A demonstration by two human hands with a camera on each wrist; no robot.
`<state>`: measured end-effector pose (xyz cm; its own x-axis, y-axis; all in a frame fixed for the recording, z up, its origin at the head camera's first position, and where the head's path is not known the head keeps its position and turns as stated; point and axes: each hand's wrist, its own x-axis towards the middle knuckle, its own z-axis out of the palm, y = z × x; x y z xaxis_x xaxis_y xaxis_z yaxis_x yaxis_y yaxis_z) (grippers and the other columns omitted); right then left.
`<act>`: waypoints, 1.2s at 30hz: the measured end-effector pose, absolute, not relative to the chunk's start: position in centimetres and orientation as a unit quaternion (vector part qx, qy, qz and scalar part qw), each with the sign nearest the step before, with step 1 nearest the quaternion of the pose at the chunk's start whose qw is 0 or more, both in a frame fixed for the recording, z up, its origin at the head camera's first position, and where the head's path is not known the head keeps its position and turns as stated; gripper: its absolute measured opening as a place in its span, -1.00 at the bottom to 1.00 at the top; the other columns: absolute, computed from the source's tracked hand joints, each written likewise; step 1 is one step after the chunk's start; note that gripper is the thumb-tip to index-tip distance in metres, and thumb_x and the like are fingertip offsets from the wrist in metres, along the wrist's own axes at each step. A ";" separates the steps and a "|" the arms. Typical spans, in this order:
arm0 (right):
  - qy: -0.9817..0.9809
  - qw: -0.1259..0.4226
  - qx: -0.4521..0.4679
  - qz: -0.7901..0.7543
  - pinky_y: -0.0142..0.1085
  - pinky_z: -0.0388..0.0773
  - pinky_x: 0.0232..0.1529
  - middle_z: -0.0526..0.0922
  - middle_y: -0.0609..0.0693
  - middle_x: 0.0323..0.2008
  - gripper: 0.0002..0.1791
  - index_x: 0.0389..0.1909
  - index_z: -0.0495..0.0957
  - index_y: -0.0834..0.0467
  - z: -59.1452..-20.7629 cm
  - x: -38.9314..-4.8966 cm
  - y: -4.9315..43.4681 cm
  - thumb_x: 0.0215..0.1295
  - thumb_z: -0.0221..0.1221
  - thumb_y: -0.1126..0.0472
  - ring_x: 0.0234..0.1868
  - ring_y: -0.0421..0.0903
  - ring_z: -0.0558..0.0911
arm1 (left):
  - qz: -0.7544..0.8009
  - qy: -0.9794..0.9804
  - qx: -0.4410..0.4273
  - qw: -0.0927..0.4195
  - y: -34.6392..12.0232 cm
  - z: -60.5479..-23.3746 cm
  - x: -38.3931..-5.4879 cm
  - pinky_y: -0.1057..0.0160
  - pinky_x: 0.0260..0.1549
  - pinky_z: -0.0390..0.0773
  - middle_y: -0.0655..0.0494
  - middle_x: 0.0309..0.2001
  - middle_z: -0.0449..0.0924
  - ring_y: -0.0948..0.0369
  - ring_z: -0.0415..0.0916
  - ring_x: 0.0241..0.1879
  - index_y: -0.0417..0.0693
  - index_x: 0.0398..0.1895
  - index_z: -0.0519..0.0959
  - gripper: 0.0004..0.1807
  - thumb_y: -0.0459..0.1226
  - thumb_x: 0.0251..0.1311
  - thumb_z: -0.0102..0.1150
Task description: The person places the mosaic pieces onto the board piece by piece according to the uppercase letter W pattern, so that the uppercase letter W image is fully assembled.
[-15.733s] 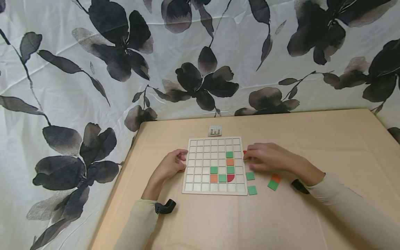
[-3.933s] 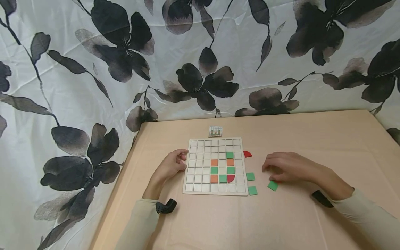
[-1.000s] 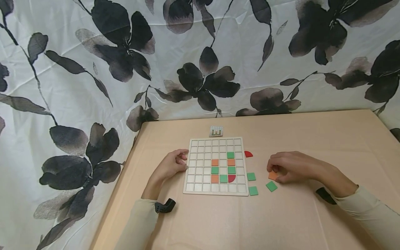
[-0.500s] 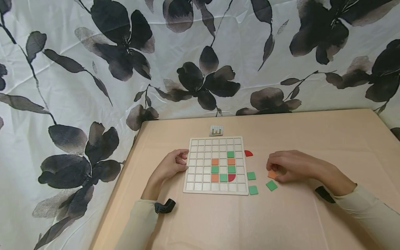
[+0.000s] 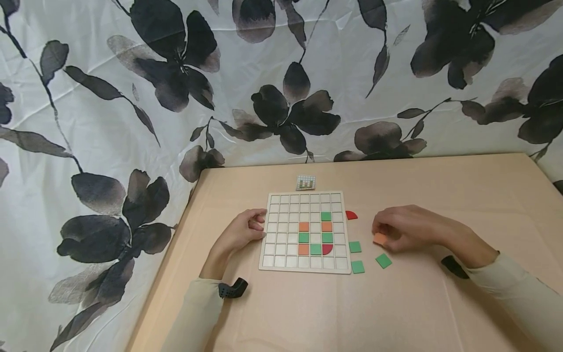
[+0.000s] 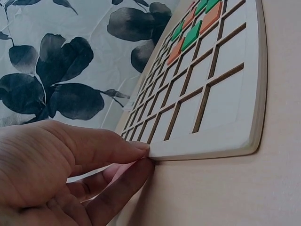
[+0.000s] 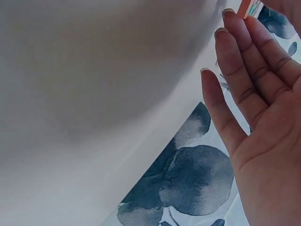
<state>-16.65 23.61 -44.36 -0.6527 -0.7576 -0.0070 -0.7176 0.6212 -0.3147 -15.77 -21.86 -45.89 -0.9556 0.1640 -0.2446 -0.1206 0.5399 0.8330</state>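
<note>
A pale grid board (image 5: 281, 208) lies on the table with green, orange and red pieces in its cells. At its left edge my left hand (image 5: 241, 231) pinches the rim; in the left wrist view the thumb (image 6: 108, 145) and a fingertip meet there. My right hand (image 5: 406, 229), right of the board, pinches an orange square tile (image 5: 379, 238) between thumb and fingers. Only a corner of that orange tile (image 7: 243, 8) shows in the right wrist view, where the other fingers (image 7: 237, 77) are extended. Below this hand lies a green square tile (image 5: 383, 261).
By the board's right edge lie a red quarter-round piece (image 5: 351, 215), a green tile (image 5: 355, 247) and another green tile (image 5: 357, 267). A small card with a grid pattern (image 5: 306, 182) lies behind the board. A floral cloth (image 5: 246, 73) hangs behind the table (image 5: 462, 190).
An orange tile has come into the board's left column of pieces. My right hand has moved right from the board's edge, taken another orange tile, and shifted slightly left with it. The left hand stays.
</note>
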 end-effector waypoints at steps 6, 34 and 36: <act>0.892 0.063 -0.422 -0.152 -0.43 0.49 -0.26 0.49 -0.38 -0.39 -0.84 -0.32 0.57 -0.27 -43.9 -17.2 22.8 0.19 0.38 0.04 -0.32 -0.35 0.47 | 0.476 0.867 0.014 0.149 -21.8 -46.0 -15.8 0.31 -0.21 0.54 -0.10 0.04 0.48 0.08 0.49 -0.11 -0.15 0.39 0.44 -0.26 -0.59 0.08 0.35; 0.873 0.079 -0.458 -0.144 -0.39 0.39 -0.31 0.51 -0.27 -0.39 -0.79 -0.27 0.56 -0.20 -41.5 -20.0 18.3 0.10 0.37 0.07 -0.31 -0.31 0.46 | 0.498 0.853 0.010 0.153 -21.8 -46.0 -15.9 0.30 -0.18 0.54 -0.13 0.05 0.45 0.05 0.48 -0.09 -0.17 0.39 0.43 -0.27 -0.60 0.08 0.33; 0.869 0.080 -0.465 -0.148 -0.38 0.40 -0.30 0.53 -0.25 -0.39 -0.80 -0.27 0.57 -0.19 -41.5 -20.2 17.9 0.11 0.36 0.07 -0.31 -0.30 0.47 | 0.498 0.854 0.010 0.153 -21.7 -45.9 -15.9 0.30 -0.18 0.54 -0.13 0.04 0.45 0.06 0.48 -0.09 -0.17 0.39 0.43 -0.27 -0.60 0.08 0.33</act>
<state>-20.17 17.87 -41.46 -0.5554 -0.8316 -0.0017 -0.7844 0.5246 -0.3308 -15.91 -21.74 -45.91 -0.9531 0.1691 -0.2511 -0.1352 0.5044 0.8528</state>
